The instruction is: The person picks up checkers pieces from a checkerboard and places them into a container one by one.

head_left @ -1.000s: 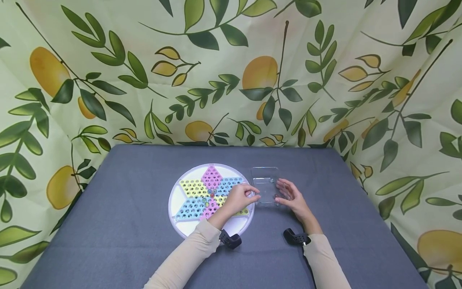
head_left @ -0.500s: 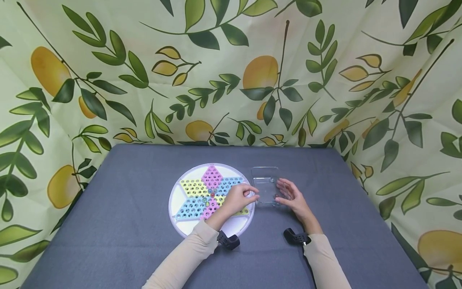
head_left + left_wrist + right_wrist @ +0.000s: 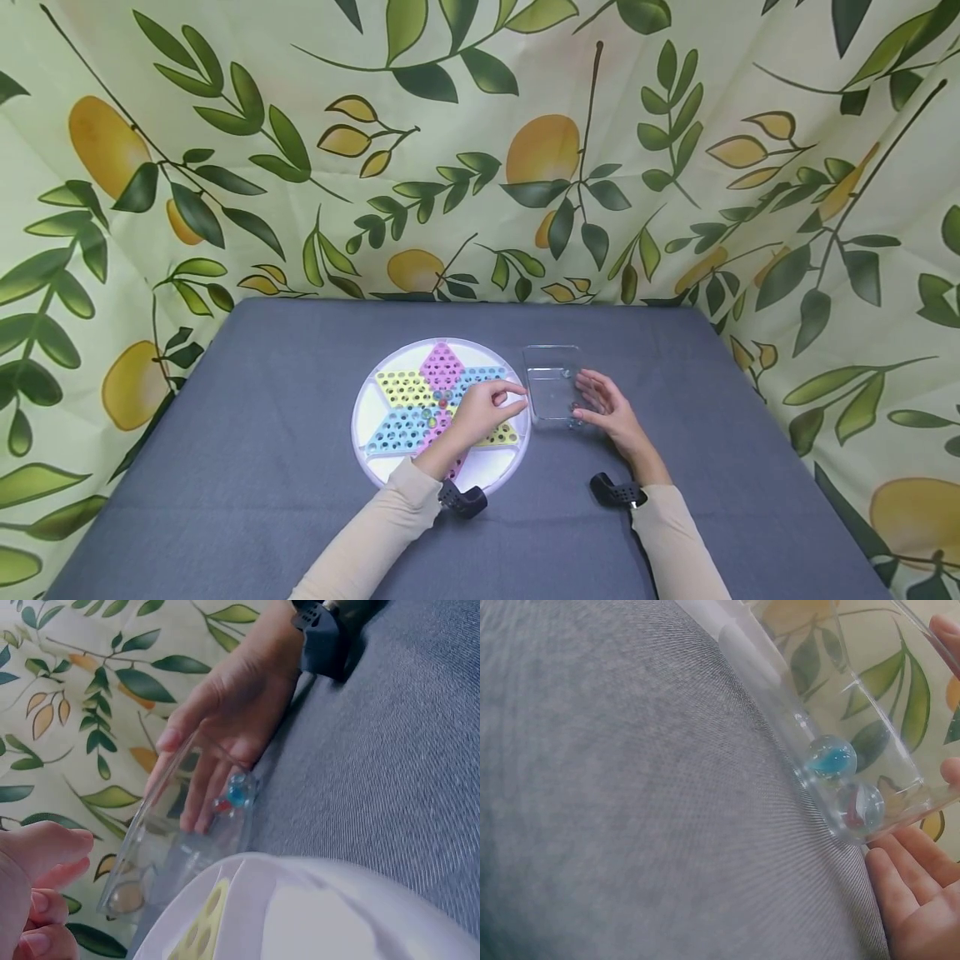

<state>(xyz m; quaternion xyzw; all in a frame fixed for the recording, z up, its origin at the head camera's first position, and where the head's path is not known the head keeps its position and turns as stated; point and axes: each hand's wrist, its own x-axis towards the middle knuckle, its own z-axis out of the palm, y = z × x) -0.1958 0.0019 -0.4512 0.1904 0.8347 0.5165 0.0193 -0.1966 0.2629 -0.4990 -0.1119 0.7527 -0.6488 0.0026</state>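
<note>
Game board [image 3: 371, 412], partly hidden behind left fingers [image 3: 504, 386], clear box [image 3: 551, 396] faintly outlined

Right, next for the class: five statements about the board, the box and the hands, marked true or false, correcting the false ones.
1. Several marbles lie near the middle of the board. True.
2. The board is square. False: it is round.
3. The right hand is beside the box. True.
4. The box holds no marbles. False: a bluish marble and a reddish marble show inside.
5. The box is see-through. True.
</note>
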